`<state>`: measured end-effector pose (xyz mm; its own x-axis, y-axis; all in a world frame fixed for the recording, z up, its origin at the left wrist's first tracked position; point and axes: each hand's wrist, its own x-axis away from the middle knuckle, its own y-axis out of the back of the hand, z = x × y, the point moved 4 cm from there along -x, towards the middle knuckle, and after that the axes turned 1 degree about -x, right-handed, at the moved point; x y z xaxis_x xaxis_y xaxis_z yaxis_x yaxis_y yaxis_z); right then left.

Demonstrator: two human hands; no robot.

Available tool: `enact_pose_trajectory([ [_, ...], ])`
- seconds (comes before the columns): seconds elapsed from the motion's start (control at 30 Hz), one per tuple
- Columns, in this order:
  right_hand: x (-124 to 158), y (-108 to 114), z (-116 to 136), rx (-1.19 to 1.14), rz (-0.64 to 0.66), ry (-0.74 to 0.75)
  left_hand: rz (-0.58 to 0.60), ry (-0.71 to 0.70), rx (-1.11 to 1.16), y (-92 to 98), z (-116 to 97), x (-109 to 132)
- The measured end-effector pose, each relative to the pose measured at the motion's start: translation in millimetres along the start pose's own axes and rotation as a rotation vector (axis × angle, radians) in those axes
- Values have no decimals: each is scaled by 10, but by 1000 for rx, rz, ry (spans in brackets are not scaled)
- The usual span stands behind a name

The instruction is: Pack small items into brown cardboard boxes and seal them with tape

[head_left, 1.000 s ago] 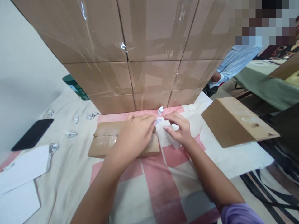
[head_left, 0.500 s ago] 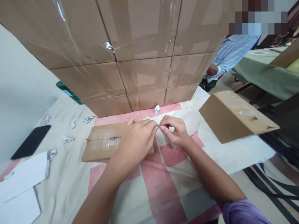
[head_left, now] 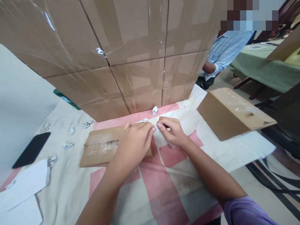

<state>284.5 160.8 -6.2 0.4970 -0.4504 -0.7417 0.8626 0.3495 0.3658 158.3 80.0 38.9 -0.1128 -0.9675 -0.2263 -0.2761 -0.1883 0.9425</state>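
Observation:
My left hand (head_left: 136,139) is closed over the right end of a flat, taped cardboard box (head_left: 99,147). A tiny pale bit shows at its thumb and fingertips, too small to name. Close beside it, my right hand (head_left: 172,130) is closed in a pinch, and whatever is between its fingertips is hidden. A narrow gap separates the two sets of fingertips. Just beyond them lies a crumpled foil ball (head_left: 155,110), with another foil scrap (head_left: 145,120) behind my left hand.
Wrapped cardboard boxes (head_left: 140,84) stand stacked ahead. An open carton (head_left: 225,115) is on the right, near a person's blue sleeve (head_left: 231,50). To the left are several foil bits (head_left: 68,145), a black phone-like slab (head_left: 31,150) and white paper sheets (head_left: 25,184).
My fingertips, which met at a small thing, have parted slightly. A pale bit now shows at my left fingertips. The whole view has shifted a little.

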Motion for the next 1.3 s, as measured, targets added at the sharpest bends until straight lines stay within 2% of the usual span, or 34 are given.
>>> enact_pose_trajectory([
  [0.1, 6, -59, -73, -79, 0, -136, -33, 16, -90, -16, -23, -1],
  [0.17, 5, 2, -196, -143, -49, -223, -29, 27, -121, -2, -27, 16],
  [0.2, 3, 96, -283, -179, -130, -263, -17, 37, -124, 19, -20, 32],
  [0.27, 11, 398, -480, -242, -392, -310, -2, 61, -117, 97, 9, 80],
  [0.33, 30, 718, -647, -250, -619, -295, -36, 77, -94, 209, 47, 135],
  [0.4, 45, 919, -758, -207, -711, -268, -112, 84, -69, 305, 82, 177],
  [0.47, 71, 959, -839, -164, -716, -279, -168, 88, -39, 334, 101, 189],
  [0.53, 112, 885, -917, -150, -679, -316, -176, 85, 1, 295, 99, 172],
  [0.7, 265, 763, -1155, -35, -645, -411, -109, 86, 119, 169, 45, 109],
  [0.83, 390, 829, -1370, 28, -643, -515, -81, 122, 153, 255, 0, 14],
  [0.97, 478, 840, -1512, 23, -639, -556, -23, 177, 80, 391, -16, -280],
  [1.07, 513, 818, -1587, 6, -638, -583, 25, 140, 158, 355, -8, -660],
  [1.17, 526, 816, -1638, -6, -646, -598, 187, 108, 158, 100, 24, -1077],
  [1.23, 528, 825, -1659, -12, -651, -600, 356, 116, 41, -150, 54, -1316],
  [1.3, 530, 836, -1674, -17, -657, -596, 455, 128, -91, -369, 75, -1515],
])
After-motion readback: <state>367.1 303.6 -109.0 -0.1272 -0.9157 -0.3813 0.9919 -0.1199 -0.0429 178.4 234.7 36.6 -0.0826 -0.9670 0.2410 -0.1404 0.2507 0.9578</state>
